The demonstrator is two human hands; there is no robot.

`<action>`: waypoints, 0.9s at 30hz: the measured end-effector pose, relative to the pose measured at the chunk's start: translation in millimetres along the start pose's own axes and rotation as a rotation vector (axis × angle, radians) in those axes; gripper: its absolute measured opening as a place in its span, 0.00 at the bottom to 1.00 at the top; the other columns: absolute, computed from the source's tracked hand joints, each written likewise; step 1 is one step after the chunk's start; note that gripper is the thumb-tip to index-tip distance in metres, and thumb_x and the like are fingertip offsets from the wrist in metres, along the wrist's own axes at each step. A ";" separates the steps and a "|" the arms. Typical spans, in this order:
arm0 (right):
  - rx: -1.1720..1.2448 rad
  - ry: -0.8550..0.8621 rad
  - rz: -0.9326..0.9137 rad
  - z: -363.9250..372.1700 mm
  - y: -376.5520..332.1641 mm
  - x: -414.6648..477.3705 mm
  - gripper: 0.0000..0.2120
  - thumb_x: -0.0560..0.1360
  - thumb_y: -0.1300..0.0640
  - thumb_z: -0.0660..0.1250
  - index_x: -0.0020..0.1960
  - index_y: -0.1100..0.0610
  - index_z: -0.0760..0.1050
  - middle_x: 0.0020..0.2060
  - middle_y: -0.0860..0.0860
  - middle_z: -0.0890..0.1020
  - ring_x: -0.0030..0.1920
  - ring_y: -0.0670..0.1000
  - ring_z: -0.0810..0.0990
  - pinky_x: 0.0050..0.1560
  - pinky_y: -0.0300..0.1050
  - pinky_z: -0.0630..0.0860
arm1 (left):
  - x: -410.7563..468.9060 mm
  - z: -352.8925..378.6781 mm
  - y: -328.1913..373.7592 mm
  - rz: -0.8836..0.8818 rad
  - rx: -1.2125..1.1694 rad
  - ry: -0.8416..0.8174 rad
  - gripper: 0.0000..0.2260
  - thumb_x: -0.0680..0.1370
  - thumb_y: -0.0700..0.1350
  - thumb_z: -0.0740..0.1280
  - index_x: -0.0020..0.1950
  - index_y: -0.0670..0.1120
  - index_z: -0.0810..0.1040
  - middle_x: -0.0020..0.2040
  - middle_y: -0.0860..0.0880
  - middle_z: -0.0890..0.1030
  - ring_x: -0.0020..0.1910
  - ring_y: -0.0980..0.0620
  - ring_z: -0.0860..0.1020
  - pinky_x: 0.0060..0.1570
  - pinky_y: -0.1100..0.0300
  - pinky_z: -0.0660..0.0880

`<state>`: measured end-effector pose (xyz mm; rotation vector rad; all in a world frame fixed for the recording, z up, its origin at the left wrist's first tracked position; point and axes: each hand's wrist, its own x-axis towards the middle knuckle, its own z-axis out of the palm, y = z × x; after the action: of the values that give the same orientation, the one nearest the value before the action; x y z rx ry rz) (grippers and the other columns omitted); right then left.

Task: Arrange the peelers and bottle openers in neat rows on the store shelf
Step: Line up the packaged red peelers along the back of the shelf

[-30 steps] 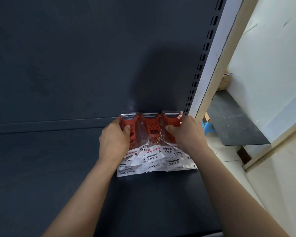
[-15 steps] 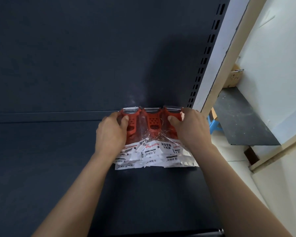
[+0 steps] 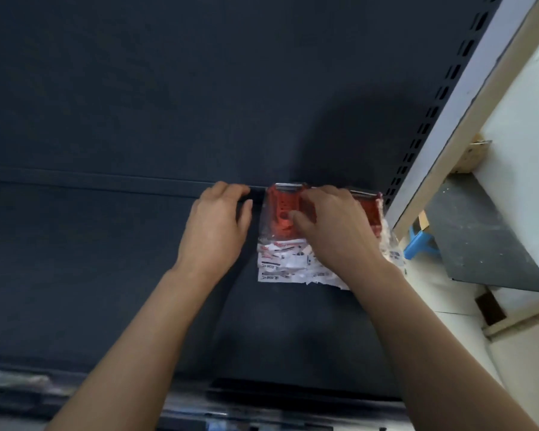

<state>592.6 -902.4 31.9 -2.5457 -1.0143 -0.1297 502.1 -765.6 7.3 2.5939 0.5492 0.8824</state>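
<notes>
Left-hand fingers (image 3: 231, 190) loosely curled, holding nothing, tips at the back edge of the dark shelf (image 3: 106, 275). Left hand (image 3: 215, 225) sits at frame centre, just left of the peelers (image 3: 282, 209), with a small gap between. Right hand (image 3: 336, 234) lies on top of the peelers, centre right of frame, thumb (image 3: 293, 216) pressed on the leftmost red one. Its fingers bend over the middle pack; grip or just press, cannot tell. Peelers are red, in clear bags with white printed cards, side by side, heads at the back panel (image 3: 168, 88), cards toward the bottom of frame. Rightmost pack (image 3: 371, 209) sits close to the slotted upright (image 3: 433, 119). Middle pack mostly hidden under the right hand. Right of the upright, a blue plastic object (image 3: 420, 241) beside a dark board (image 3: 479, 237). Both forearms bare, entering from the frame bottom.
</notes>
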 end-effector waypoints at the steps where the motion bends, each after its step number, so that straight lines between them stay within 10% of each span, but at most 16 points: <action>1: -0.012 -0.010 -0.022 3.1 -10.5 -1.5 0.15 0.77 0.50 0.62 0.59 0.57 0.75 0.56 0.55 0.78 0.59 0.57 0.72 0.59 0.52 0.69 | -5.2 -8.2 -7.1 0.020 0.029 -0.002 0.09 0.77 0.40 0.65 0.56 0.39 0.78 0.50 0.41 0.79 0.49 0.40 0.77 0.53 0.48 0.74; 11: -0.078 -0.144 -0.250 44.0 -154.7 -31.8 0.20 0.78 0.47 0.61 0.65 0.57 0.71 0.62 0.54 0.74 0.63 0.56 0.69 0.61 0.49 0.65 | -76.1 -113.2 -108.9 0.055 0.310 -0.056 0.09 0.75 0.41 0.67 0.54 0.40 0.79 0.46 0.42 0.79 0.45 0.40 0.78 0.45 0.49 0.73; 27: -0.004 -0.300 -0.650 144.2 -414.4 -84.4 0.18 0.78 0.47 0.61 0.63 0.57 0.72 0.60 0.53 0.75 0.62 0.55 0.70 0.61 0.48 0.65 | -223.4 -289.3 -281.2 -0.379 0.417 0.018 0.16 0.76 0.48 0.59 0.56 0.41 0.78 0.47 0.42 0.79 0.47 0.38 0.78 0.49 0.46 0.76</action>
<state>241.4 -626.7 15.6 -2.1792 -1.9268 0.0774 85.5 -568.8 -11.4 2.6904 1.2987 0.7222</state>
